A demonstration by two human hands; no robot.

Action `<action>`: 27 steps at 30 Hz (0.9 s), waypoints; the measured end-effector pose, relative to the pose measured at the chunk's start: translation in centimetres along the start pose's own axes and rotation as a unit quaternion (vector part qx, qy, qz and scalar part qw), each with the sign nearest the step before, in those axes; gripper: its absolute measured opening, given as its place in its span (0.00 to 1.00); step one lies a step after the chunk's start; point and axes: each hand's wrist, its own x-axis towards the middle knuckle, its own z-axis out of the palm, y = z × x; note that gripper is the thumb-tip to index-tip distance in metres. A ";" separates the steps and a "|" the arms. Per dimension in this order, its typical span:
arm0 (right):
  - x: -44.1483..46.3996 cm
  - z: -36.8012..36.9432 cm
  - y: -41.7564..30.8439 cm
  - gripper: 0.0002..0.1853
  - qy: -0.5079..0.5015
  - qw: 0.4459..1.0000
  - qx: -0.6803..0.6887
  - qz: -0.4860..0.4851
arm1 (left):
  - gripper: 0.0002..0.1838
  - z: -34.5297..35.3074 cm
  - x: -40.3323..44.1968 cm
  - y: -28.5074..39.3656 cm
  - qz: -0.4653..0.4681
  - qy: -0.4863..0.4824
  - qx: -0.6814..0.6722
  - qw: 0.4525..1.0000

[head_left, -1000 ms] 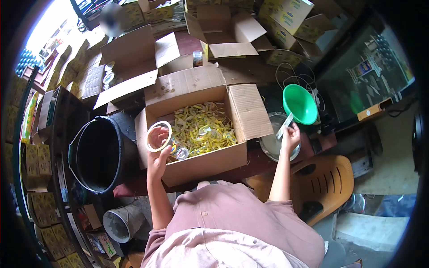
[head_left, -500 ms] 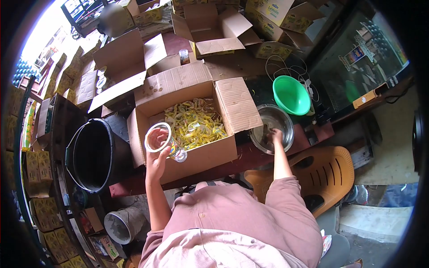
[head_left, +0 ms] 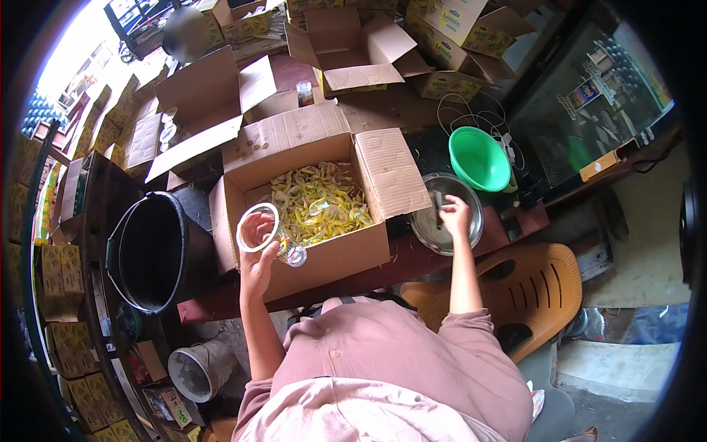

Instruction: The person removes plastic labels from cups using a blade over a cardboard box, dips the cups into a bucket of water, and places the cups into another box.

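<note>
My left hand (head_left: pixel 256 272) is wrapped round a clear plastic jar (head_left: pixel 293 255), its wide mouth tilted up towards me. The jar is above the near edge of an open cardboard box (head_left: pixel 324 259), which holds many small yellow-and-clear packets (head_left: pixel 320 199). On the right, my right hand (head_left: pixel 456 216) is over a round metal bowl (head_left: pixel 475 228) with its fingers pinched. Between those fingers is a dark, narrow, flat strip (head_left: pixel 439 211), whose kind I cannot make out. What lies in the bowl is partly hidden by the hand.
A green plastic bowl (head_left: pixel 480 158) stands behind the metal one, near white cables (head_left: pixel 471 114). Left of the box is a large black bucket (head_left: pixel 151 250). More open cartons (head_left: pixel 361 51) stand at the back. An orange plastic chair (head_left: pixel 541 287) is on my right.
My right hand has risen from the inside of the metal bowl, bringing the dark strip into clearer view. My left hand and the jar have hardly moved.
</note>
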 end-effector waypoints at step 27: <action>0.1 -5.4 -6.2 0.07 -0.116 0.942 0.312 0.043 | 0.28 -0.4 0.6 0.4 -0.014 -0.006 -0.002 1.000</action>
